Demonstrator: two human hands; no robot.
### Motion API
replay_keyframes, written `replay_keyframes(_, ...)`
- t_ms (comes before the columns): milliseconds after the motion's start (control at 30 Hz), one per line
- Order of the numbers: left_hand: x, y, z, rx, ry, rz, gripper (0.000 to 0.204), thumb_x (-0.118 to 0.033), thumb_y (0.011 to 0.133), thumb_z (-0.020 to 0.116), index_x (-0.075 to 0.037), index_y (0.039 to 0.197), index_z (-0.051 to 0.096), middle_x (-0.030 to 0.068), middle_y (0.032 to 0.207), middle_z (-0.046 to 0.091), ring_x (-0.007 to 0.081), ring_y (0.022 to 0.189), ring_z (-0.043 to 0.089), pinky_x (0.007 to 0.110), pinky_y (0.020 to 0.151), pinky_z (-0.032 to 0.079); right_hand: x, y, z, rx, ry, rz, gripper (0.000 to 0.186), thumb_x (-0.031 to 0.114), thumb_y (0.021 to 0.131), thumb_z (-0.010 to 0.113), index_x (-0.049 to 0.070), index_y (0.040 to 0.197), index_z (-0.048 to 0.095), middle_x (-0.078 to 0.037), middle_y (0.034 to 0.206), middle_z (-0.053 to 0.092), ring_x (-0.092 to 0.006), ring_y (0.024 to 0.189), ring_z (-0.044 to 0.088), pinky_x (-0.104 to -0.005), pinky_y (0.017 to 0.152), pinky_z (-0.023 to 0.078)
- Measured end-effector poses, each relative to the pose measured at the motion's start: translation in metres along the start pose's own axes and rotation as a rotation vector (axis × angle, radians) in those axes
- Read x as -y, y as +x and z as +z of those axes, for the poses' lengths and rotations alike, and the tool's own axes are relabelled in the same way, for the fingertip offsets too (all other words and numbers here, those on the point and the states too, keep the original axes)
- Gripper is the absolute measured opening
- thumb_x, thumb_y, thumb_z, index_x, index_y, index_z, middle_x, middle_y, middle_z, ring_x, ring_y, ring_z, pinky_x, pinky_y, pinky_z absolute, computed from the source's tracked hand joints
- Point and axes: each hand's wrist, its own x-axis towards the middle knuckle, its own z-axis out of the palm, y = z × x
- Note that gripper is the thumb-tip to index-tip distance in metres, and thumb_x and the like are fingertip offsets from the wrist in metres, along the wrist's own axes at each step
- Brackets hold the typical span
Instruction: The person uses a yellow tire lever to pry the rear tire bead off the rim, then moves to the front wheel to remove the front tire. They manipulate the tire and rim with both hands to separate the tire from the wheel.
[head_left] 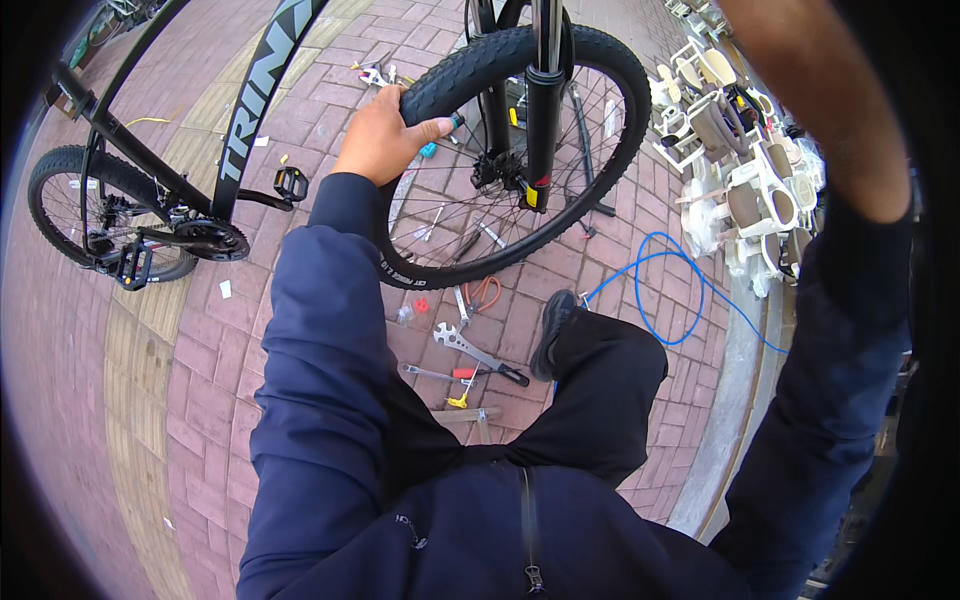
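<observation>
While the left hand grips the front wheel, the right forearm extends past the upper edge

As the left hand curls over the tyre, its thumb lies along the inner side and its fingers are mostly hidden behind the tread. The right hand is out of view, so whether it is spread or closed I cannot tell. The front wheel is at the upper middle, ahead of the person, in a black fork. To its left are the black bicycle frame, a pedal and the rear wheel.

Nearer the person, tools lie on the pinkish brick paving: a flat silver wrench with a black handle, a red-handled tool and a yellow-handled tool. A dark shoe is just beside the wrench's handle. To the right, a blue hose loops near a heap of white and beige pieces.
</observation>
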Motion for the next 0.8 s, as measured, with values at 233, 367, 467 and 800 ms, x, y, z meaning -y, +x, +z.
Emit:
replay_keyframes(233, -0.022, -0.017, -0.007, 0.203, -0.258, -0.057, 0.070, -0.055, 0.085, 0.083, 0.006, 0.116, 0.068, 0.0228, 0.096, 0.073, 0.0353, 0.091, 0.072, 0.044, 0.085, 0.055, 0.154, -0.137, 0.139, 0.491, 1.199, 0.888, 0.026, 0.018, 0.094, 0.078, -0.001, 0.111, 0.073, -0.013, 0.097, 0.076, -0.0219, 0.086, 0.074, -0.0344, 0.079, 0.057)
replay_keyframes(367, -0.020, -0.028, 0.004, 0.303, -0.620, -0.238, 0.063, -0.059, 0.094, 0.074, 0.001, 0.112, 0.070, 0.0074, 0.087, 0.071, 0.0154, 0.078, 0.066, 0.034, 0.070, 0.052, 0.229, -0.163, 0.174, 0.544, 1.414, 1.023, 0.075, 0.042, 0.087, 0.084, -0.005, 0.141, 0.059, -0.025, 0.126, 0.071, -0.0333, 0.114, 0.072, -0.0411, 0.096, 0.057)
replay_keyframes(467, -0.009, -0.027, 0.008, 0.368, -1.088, -0.556, 0.068, -0.064, 0.105, 0.053, -0.001, 0.126, 0.069, 0.0118, 0.100, 0.076, 0.0175, 0.083, 0.073, 0.031, 0.076, 0.060, 0.251, -0.152, 0.183, 0.353, 1.519, 1.048, 0.082, 0.054, 0.084, 0.084, -0.003, 0.139, 0.061, -0.025, 0.123, 0.071, -0.0363, 0.110, 0.071, -0.0441, 0.096, 0.055)
replay_keyframes(800, -0.010, -0.033, 0.019, 0.299, -1.118, -0.591, 0.060, -0.061, 0.107, 0.049, -0.004, 0.114, 0.068, 0.0140, 0.087, 0.074, 0.0237, 0.069, 0.072, 0.037, 0.066, 0.062, 0.259, -0.109, 0.189, 0.413, 1.326, 1.137, 0.050, 0.046, 0.081, 0.082, 0.001, 0.101, 0.074, -0.017, 0.086, 0.071, -0.0344, 0.079, 0.070, -0.0430, 0.073, 0.054)
